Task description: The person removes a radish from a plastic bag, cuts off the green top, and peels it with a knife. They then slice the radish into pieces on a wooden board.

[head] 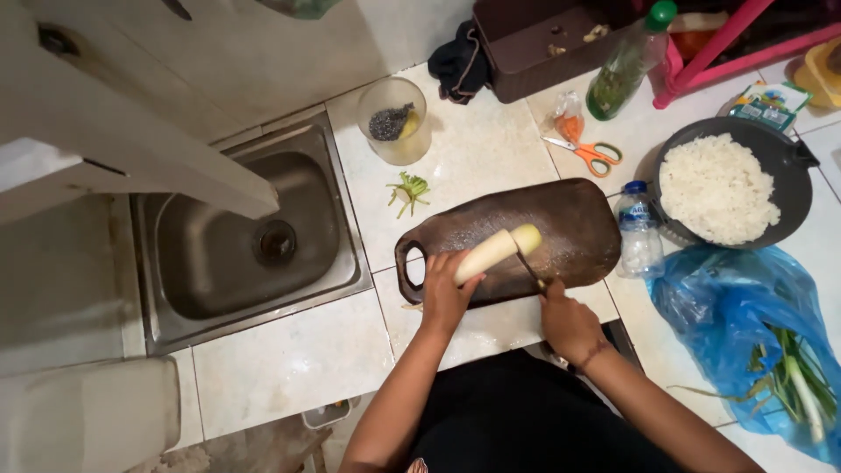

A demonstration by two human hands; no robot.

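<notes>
- A pale, peeled vegetable lay across the dark wooden cutting board, near the board's front edge, its greenish end pointing toward the back right.
- The left hand was closed around the vegetable's near end, holding it down on the board.
- The right hand was closed on the handle of a knife; the blade met the vegetable close to its far end.
- The cutting board sat at the front edge of the tiled worktop, handle hole toward the sink.
- A small water bottle stood just beside the board's right end.
- A dark pan of white rice stood toward the right edge, with a blue plastic bag of green stalks in front of it.
- Orange-handled scissors lay behind the board.
- A clear plastic tub stood near the back edge beside the sink, green trimmings lying in front of it.
</notes>
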